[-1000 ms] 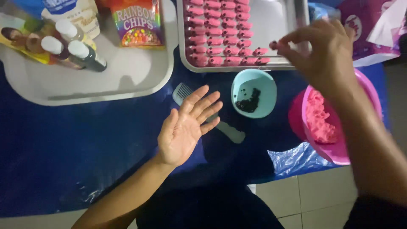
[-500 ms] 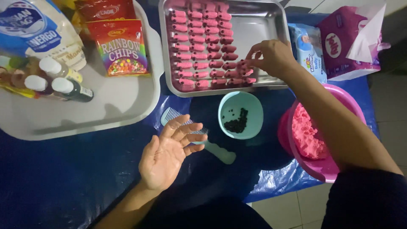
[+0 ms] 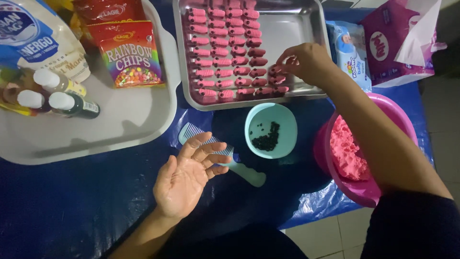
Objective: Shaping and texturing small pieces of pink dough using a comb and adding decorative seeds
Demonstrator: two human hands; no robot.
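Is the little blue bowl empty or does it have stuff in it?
Not empty: the blue bowl holds a small heap of dark bits, with most of its floor bare.

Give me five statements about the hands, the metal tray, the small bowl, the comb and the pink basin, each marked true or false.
1. The right hand is over the metal tray. True.
2. The left hand grips the comb. False: it lies open, palm up, empty.
3. The small bowl holds dark bits. True.
4. The pink basin is empty. False: it holds pink dough.
5. The tray's pink pieces sit in rows. True.
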